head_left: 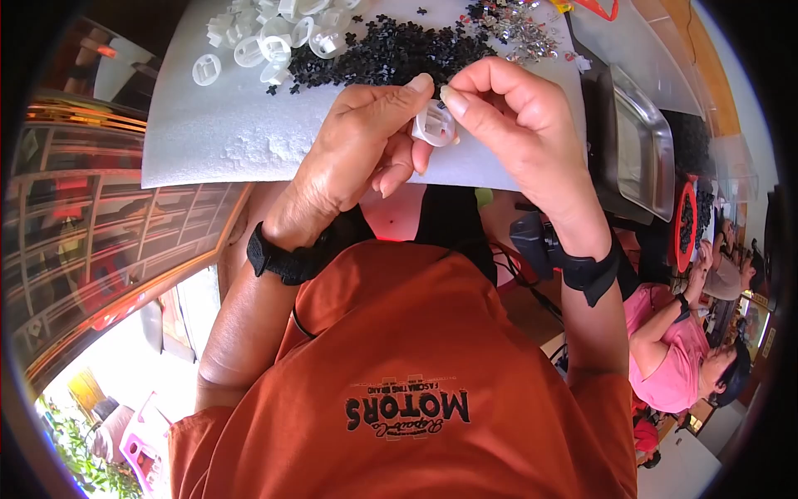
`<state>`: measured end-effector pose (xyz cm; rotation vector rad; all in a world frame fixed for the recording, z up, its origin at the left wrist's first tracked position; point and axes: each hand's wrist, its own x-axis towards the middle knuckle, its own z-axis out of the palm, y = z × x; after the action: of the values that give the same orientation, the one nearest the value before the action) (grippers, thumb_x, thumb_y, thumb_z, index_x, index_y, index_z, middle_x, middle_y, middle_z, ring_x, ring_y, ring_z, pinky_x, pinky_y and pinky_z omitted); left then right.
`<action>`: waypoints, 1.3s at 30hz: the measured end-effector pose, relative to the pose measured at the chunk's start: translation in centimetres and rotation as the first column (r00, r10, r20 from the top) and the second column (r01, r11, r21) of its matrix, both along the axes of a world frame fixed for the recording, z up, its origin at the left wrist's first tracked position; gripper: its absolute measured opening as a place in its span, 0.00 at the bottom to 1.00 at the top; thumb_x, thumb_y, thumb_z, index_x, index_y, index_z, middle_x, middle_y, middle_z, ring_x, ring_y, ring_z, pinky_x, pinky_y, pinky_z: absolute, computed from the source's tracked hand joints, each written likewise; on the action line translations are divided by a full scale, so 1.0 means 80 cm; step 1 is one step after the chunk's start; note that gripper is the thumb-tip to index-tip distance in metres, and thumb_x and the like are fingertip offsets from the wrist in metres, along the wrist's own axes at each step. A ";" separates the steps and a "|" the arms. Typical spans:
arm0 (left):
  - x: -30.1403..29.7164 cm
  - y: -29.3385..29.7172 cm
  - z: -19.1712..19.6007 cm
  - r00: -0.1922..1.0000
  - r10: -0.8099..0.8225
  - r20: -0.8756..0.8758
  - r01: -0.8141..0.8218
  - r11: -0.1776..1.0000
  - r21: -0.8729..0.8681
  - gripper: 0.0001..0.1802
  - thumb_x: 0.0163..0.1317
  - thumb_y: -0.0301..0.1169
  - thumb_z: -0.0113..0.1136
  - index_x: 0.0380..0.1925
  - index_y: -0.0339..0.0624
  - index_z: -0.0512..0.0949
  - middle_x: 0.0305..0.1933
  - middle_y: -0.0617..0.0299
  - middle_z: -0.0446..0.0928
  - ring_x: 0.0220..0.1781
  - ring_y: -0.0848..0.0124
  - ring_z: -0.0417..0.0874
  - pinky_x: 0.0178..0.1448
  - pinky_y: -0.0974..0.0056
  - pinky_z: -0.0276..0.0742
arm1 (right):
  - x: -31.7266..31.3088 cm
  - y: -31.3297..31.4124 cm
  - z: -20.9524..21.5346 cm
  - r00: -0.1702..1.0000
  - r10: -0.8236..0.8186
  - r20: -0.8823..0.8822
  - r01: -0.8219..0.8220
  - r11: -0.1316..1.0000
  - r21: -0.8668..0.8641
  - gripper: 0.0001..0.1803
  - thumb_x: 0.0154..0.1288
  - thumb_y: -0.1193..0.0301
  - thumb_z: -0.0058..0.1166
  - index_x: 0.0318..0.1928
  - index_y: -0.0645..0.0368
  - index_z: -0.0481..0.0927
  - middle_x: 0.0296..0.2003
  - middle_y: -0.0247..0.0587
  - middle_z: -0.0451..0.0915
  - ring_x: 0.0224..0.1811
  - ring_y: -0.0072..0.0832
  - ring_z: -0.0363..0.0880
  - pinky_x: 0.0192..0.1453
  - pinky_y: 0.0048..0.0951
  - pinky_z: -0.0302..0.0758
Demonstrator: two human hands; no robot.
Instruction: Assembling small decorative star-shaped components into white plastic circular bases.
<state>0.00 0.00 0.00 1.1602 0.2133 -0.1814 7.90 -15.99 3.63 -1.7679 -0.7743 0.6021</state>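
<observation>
A small white round plastic housing (432, 126) with an open slotted middle is held at the near edge of the table. My left hand (362, 137) grips it between thumb and fingers, tilted so its opening faces up. Just right of it, my right hand (519, 125) is closed in a pinch, its fingertips touching or nearly touching the housing's upper rim. Something small and dark shows by those fingertips, but its kind is unclear. Beyond both hands lies a heap of small black cross-shaped plastic pieces (391, 54).
White foam sheeting (224, 150) covers the table. More white plastic housings (274, 41) are piled far left, and small shiny metal parts (519, 33) lie far right. A metal tray (640, 141) stands right of the table. Other people (673, 349) sit further right.
</observation>
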 end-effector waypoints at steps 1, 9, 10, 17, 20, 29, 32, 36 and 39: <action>0.000 0.000 0.000 1.000 0.008 -0.002 -0.008 1.000 -0.004 0.27 0.69 0.48 0.47 0.27 0.31 0.76 0.16 0.57 0.74 0.06 0.77 0.63 0.10 0.74 0.52 | -0.002 0.001 -0.002 0.997 -0.025 0.068 0.022 0.999 0.032 0.03 0.66 0.75 0.51 0.35 0.62 0.75 0.32 0.32 0.75 0.30 0.16 0.73 0.36 0.18 0.70; 0.000 0.001 -0.001 0.999 0.028 -0.024 -0.029 0.999 -0.023 0.26 0.69 0.48 0.46 0.26 0.33 0.75 0.16 0.58 0.74 0.06 0.77 0.62 0.10 0.73 0.52 | -0.008 0.009 -0.021 0.953 -0.084 0.292 0.036 0.985 0.168 0.03 0.61 0.82 0.52 0.31 0.64 0.72 0.27 0.35 0.70 0.26 0.23 0.75 0.29 0.25 0.71; 0.000 0.002 -0.001 1.000 0.017 -0.020 -0.018 0.999 -0.028 0.27 0.69 0.48 0.46 0.23 0.33 0.75 0.15 0.59 0.72 0.07 0.77 0.62 0.11 0.72 0.53 | -0.007 0.009 -0.022 0.906 -0.089 0.413 0.023 0.986 0.163 0.03 0.59 0.82 0.52 0.31 0.63 0.72 0.27 0.37 0.70 0.25 0.26 0.74 0.29 0.26 0.71; 0.001 0.003 -0.007 1.000 0.007 -0.003 -0.007 1.000 -0.030 0.30 0.70 0.48 0.45 0.17 0.34 0.73 0.11 0.61 0.68 0.08 0.77 0.61 0.13 0.71 0.55 | -0.014 0.016 -0.021 0.569 -0.076 0.819 0.002 0.996 0.091 0.06 0.55 0.81 0.55 0.31 0.60 0.72 0.27 0.41 0.69 0.24 0.36 0.73 0.28 0.30 0.71; -0.001 0.005 -0.006 1.000 -0.005 -0.011 0.005 1.000 0.002 0.29 0.70 0.48 0.44 0.19 0.34 0.74 0.12 0.61 0.69 0.07 0.77 0.61 0.13 0.72 0.55 | -0.009 0.016 -0.028 0.637 -0.101 0.764 0.000 0.991 0.132 0.07 0.55 0.79 0.57 0.31 0.59 0.72 0.27 0.40 0.70 0.23 0.32 0.74 0.28 0.26 0.72; -0.004 0.005 -0.006 0.999 -0.028 0.029 0.028 0.999 -0.019 0.29 0.70 0.51 0.44 0.24 0.35 0.76 0.15 0.61 0.72 0.08 0.80 0.60 0.12 0.73 0.51 | 0.000 0.008 -0.005 0.928 0.099 -0.359 -0.040 0.985 0.168 0.07 0.67 0.71 0.52 0.37 0.63 0.73 0.30 0.38 0.79 0.29 0.20 0.80 0.30 0.18 0.71; -0.004 0.005 -0.005 0.999 -0.014 0.032 0.013 1.000 0.024 0.29 0.70 0.51 0.43 0.23 0.35 0.76 0.15 0.62 0.71 0.08 0.81 0.59 0.12 0.73 0.50 | 0.004 0.008 -0.009 0.925 0.107 -0.363 -0.051 0.986 0.159 0.06 0.67 0.71 0.52 0.37 0.62 0.73 0.30 0.37 0.79 0.29 0.18 0.80 0.26 0.16 0.65; -0.005 0.004 -0.004 0.999 0.005 0.043 -0.007 0.999 0.044 0.30 0.70 0.51 0.43 0.22 0.36 0.75 0.14 0.63 0.70 0.08 0.81 0.58 0.12 0.73 0.49 | 0.008 0.010 -0.013 0.911 0.153 -0.382 -0.092 0.981 0.173 0.06 0.67 0.72 0.51 0.38 0.62 0.73 0.30 0.36 0.78 0.29 0.16 0.79 0.23 0.15 0.61; -0.004 0.005 -0.003 0.999 -0.004 0.041 0.002 0.998 0.066 0.30 0.70 0.51 0.43 0.21 0.37 0.75 0.14 0.64 0.69 0.08 0.81 0.58 0.12 0.73 0.48 | 0.010 0.011 -0.014 0.909 0.154 -0.388 -0.096 0.981 0.166 0.06 0.67 0.72 0.51 0.39 0.62 0.73 0.30 0.35 0.78 0.28 0.16 0.79 0.23 0.15 0.61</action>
<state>-0.33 0.41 -0.25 1.2291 0.1825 -0.1540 8.69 -15.10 2.51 -1.4052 -0.6287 0.9373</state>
